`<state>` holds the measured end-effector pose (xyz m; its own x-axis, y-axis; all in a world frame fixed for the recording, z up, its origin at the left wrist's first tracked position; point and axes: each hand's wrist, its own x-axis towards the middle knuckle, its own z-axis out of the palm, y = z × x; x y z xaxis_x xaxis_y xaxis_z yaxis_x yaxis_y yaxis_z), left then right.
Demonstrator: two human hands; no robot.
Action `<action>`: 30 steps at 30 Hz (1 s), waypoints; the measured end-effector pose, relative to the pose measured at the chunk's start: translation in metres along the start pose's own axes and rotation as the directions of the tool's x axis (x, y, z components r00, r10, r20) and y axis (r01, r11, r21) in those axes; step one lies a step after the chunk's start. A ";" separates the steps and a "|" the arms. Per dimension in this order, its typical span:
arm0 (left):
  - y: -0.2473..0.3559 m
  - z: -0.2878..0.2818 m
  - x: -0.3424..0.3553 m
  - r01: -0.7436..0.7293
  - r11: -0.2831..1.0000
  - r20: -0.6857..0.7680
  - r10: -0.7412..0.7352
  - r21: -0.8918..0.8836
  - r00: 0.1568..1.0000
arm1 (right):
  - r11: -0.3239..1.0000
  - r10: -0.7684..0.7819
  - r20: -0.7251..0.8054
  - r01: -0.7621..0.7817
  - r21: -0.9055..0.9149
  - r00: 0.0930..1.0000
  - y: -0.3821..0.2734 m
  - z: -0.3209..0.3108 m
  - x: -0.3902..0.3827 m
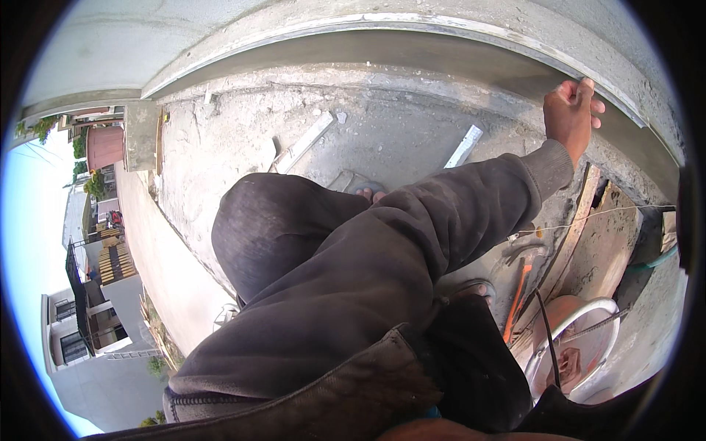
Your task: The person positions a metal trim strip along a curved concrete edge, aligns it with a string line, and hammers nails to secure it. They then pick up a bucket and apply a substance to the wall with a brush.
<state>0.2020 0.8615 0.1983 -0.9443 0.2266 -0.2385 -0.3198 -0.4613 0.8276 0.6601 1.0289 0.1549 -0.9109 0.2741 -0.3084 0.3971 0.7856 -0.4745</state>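
My left arm, in a dark grey-brown sleeve, stretches across to the upper right. At its end my left hand [570,114] is closed, thumb and fingers bent together against the lower edge of a long pale strip [441,23]. Whatever the fingertips pinch, if anything, is hidden. The strip runs along the wall above a smooth, darker band of plaster [397,50], which passes just under the hand. My right hand does not show.
Rubble and loose pale strips [463,147] lie on the rough concrete floor around my sandalled feet. An orange-handled hammer [519,294], wooden boards [599,242] and a whitish bucket [607,342] are at the right. A thin string [581,219] crosses there. Houses stand far left.
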 end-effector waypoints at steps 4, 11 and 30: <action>-0.001 -0.003 0.002 -0.045 0.995 -0.011 0.046 0.087 0.999 | 0.998 -0.041 -0.449 0.060 0.028 0.893 -0.035 -0.044 0.010; 0.001 -0.006 0.004 -0.062 0.982 -0.009 0.065 0.178 0.998 | 0.929 -0.020 -0.382 0.158 0.335 0.924 -0.150 -0.099 0.106; 0.012 -0.004 -0.005 0.122 0.989 0.069 -0.128 0.079 0.989 | 0.365 0.515 -0.488 0.335 0.869 0.705 -0.257 -0.055 0.297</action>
<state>0.2022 0.8515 0.2074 -0.8882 0.3426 -0.3062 -0.4254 -0.3608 0.8300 0.2812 0.9392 0.2302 -0.4922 0.8685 -0.0589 -0.0628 -0.1030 -0.9927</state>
